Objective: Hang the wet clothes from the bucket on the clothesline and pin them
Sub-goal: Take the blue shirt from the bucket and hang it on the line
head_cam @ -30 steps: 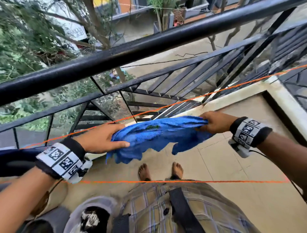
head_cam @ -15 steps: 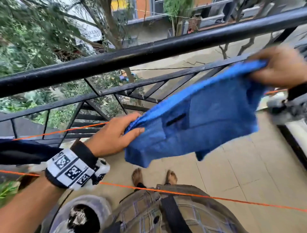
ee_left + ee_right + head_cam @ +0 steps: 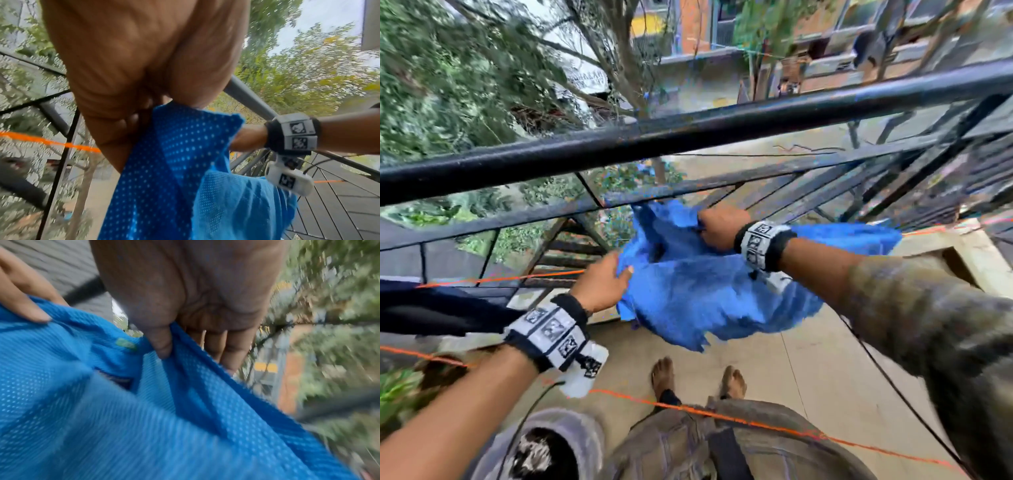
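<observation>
Both hands grip one blue mesh garment in the air, before the black railing. Left hand pinches its left edge between thumb and curled fingers; right hand clutches a bunched fold farther away. One orange clothesline runs just beside the left hand.

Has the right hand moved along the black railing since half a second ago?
Yes. The right hand has swung left and down beneath the black metal railing, gripping the blue mesh garment.
</observation>
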